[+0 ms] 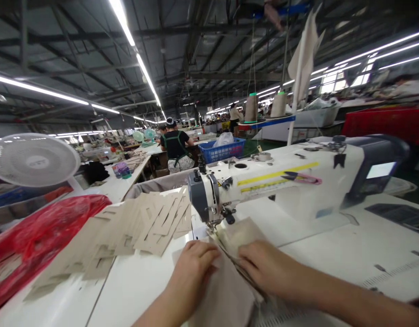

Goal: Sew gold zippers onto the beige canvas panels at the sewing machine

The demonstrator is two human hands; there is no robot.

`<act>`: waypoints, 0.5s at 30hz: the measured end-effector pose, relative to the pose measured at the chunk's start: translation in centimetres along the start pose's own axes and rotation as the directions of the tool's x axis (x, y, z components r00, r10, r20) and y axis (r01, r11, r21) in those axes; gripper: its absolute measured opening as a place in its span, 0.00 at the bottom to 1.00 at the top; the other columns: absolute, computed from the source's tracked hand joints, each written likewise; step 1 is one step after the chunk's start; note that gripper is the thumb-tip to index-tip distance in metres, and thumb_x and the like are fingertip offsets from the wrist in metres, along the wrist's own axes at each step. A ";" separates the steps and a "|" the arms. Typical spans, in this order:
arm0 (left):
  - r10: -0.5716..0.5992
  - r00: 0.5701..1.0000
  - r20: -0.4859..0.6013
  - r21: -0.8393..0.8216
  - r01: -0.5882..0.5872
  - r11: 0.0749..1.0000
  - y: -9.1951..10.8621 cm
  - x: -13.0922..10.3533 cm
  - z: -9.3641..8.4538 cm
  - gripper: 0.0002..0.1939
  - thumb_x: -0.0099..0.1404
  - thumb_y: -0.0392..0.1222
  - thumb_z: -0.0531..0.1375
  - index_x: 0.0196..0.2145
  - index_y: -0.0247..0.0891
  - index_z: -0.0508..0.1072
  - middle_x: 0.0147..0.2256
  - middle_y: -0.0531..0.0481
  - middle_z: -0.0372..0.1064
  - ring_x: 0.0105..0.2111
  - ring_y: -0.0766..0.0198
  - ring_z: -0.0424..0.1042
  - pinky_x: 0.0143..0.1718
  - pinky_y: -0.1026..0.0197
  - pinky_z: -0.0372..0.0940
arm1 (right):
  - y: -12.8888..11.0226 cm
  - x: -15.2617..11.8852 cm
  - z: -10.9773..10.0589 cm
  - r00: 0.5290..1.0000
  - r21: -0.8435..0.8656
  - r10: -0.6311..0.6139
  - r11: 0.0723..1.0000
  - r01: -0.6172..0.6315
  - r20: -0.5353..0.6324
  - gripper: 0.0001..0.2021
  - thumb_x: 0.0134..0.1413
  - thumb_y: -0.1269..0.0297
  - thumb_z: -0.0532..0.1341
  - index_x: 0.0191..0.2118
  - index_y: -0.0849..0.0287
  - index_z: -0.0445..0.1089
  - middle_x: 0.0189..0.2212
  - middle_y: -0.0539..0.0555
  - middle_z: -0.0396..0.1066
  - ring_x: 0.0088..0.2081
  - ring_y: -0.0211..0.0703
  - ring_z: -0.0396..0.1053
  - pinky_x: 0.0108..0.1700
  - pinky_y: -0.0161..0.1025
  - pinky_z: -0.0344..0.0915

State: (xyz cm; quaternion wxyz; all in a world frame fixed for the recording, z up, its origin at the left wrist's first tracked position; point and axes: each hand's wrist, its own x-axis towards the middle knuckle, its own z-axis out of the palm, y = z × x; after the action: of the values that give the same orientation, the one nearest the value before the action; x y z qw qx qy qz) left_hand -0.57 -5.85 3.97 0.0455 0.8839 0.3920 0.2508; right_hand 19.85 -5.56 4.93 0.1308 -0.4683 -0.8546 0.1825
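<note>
A beige fabric piece (226, 290) lies under the needle area of a white sewing machine (287, 186) and hangs toward me. My left hand (194, 265) is closed on its left side, fingers curled and thumb toward the cloth. On the other side, my right hand (263, 265) pinches the layered fabric edge just in front of the presser foot; its fingertips are partly hidden by the cloth. A lighter fabric flap (245, 234) spreads beside the foot. Thread snips (302, 177) with a pink handle rest on the machine arm, by a yellow tape strip (277, 174).
Cut beige pieces with slots (127, 231) lie fanned on the table at left, by a red plastic bag (56, 236). A white fan (34, 159) stands behind. Thread cones (252, 109) sit on a rack. Ahead are a blue basket (223, 150) and a seated person (175, 145).
</note>
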 end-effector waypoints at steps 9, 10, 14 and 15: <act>0.102 0.995 -0.020 -0.054 -0.103 0.993 0.0 2.5 0.6 0.07 0.55 0.31 0.64 0.30 0.41 0.74 0.34 0.52 0.72 0.38 0.61 0.69 0.42 0.58 0.61 | -0.6 0.2 -2.5 0.999 0.256 0.017 0.966 -0.024 0.030 0.13 0.54 0.71 0.53 0.20 0.60 0.65 0.18 0.49 0.68 0.22 0.37 0.66 0.22 0.32 0.56; 0.141 0.990 -0.026 -0.048 -0.142 0.989 -0.1 2.5 0.6 0.06 0.57 0.31 0.63 0.30 0.41 0.74 0.33 0.52 0.72 0.37 0.62 0.70 0.41 0.58 0.61 | -0.7 -0.3 -2.5 1.000 0.226 0.001 0.974 0.001 -0.007 0.12 0.55 0.67 0.54 0.23 0.60 0.68 0.20 0.50 0.70 0.24 0.39 0.68 0.24 0.33 0.58; 0.242 0.963 -0.119 -0.046 -0.249 0.967 -0.4 2.5 0.3 0.06 0.65 0.36 0.56 0.32 0.40 0.74 0.32 0.50 0.74 0.34 0.63 0.71 0.38 0.60 0.63 | -0.7 -2.8 -0.7 0.888 -0.158 -0.286 0.957 0.244 -0.359 0.25 0.48 0.48 0.61 0.47 0.61 0.69 0.41 0.64 0.73 0.41 0.60 0.70 0.39 0.49 0.68; 0.243 0.959 -0.144 -0.038 -0.251 0.967 -0.5 2.6 0.2 0.09 0.67 0.37 0.54 0.33 0.39 0.74 0.32 0.48 0.74 0.33 0.62 0.72 0.37 0.60 0.63 | -0.7 -3.4 0.3 0.833 -0.274 -0.393 0.913 0.302 -0.390 0.28 0.48 0.48 0.62 0.51 0.61 0.66 0.45 0.66 0.71 0.44 0.62 0.68 0.42 0.52 0.67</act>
State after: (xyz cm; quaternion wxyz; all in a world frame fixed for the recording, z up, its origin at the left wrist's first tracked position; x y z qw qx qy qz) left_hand 0.69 -3.64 4.70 0.0114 0.9049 0.2736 0.3259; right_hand 20.98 -8.87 4.74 0.3023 -0.3440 -0.8880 -0.0415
